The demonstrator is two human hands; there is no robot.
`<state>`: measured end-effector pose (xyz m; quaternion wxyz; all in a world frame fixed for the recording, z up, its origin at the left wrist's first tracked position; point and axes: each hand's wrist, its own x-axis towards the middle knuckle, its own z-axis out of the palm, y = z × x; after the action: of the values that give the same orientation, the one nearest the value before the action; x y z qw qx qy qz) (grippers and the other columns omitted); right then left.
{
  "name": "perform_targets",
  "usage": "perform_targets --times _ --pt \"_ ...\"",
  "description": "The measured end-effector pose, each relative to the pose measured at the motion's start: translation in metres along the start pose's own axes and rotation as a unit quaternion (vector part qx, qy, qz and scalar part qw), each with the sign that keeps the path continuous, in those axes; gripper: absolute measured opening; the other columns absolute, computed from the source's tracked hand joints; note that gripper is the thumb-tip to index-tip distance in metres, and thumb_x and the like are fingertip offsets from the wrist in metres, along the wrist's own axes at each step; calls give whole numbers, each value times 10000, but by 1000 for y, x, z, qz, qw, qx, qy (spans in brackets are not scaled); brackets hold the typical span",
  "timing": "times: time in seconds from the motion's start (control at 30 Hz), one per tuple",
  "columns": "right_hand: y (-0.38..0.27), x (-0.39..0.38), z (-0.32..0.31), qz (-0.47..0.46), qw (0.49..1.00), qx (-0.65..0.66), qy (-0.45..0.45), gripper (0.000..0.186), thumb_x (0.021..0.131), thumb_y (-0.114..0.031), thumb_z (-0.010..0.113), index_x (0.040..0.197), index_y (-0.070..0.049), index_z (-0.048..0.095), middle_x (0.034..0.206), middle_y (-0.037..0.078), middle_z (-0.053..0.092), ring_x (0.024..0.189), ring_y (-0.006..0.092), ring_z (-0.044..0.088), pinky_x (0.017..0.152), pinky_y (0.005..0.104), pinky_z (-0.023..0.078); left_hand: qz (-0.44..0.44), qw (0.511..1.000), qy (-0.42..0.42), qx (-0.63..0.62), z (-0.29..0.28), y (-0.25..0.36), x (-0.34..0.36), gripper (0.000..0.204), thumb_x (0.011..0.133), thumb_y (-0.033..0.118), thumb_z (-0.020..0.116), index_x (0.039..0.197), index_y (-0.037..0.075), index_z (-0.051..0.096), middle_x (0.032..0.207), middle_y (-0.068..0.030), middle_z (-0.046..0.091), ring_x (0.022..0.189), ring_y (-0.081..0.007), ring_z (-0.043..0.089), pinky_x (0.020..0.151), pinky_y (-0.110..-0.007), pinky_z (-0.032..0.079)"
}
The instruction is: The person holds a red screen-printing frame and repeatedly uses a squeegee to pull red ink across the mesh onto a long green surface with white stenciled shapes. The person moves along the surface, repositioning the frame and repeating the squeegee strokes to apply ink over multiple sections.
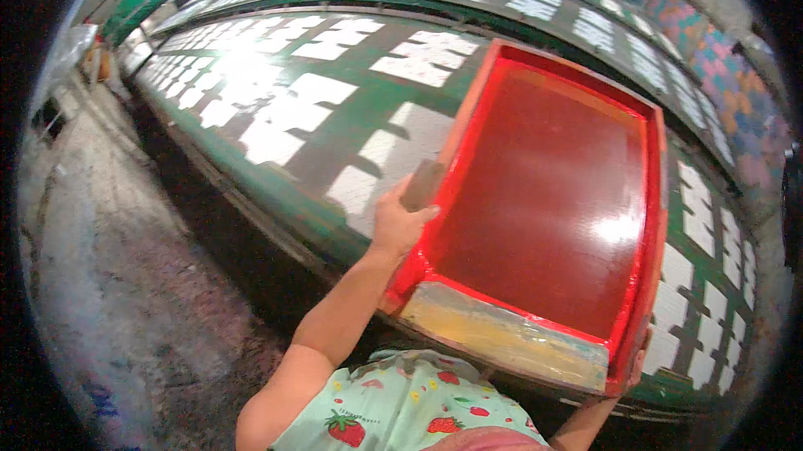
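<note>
A screen printing frame, its mesh dark red and its inner borders wet with bright red ink, is tilted over the long green table. My left hand grips its left side, thumb on the rim, beside a small brown block at that edge. Low on the right side my right hand shows only in part, its fingers curled at the frame's edge. Yellowish tape smeared with ink covers the frame's near end. White cut pieces lie on the table to the left of the frame.
The green table runs far to the left, with rows of white pieces on it. Behind it stands another long table with similar pieces. A stained concrete floor lies on the left. A colour-spotted surface shows at the far right.
</note>
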<state>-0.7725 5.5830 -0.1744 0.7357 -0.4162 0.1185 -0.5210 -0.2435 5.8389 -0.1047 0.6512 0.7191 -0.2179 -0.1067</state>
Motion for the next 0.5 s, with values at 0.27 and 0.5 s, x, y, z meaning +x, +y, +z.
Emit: perform_targets --times 0.27,0.5 --pt "60 -7 35 36 996 -47 66 755 1140 -400 553 1786 -82 324 1812 151 384 1651 382 396 1378 582 299 -35 998 22 37 -73 -2 5 744 820 -22 920 1524 -23 680 1357 -115 788 1221 -204 740 1111 -362 561" --pt "120 9 128 32 998 -47 -41 727 1158 -377 523 1788 -78 316 1811 145 390 1658 359 393 1380 559 294 -16 994 70 -77 -176 -61 40 688 830 -53 906 1486 -33 700 1339 -92 793 1203 -183 742 1099 -355 572"
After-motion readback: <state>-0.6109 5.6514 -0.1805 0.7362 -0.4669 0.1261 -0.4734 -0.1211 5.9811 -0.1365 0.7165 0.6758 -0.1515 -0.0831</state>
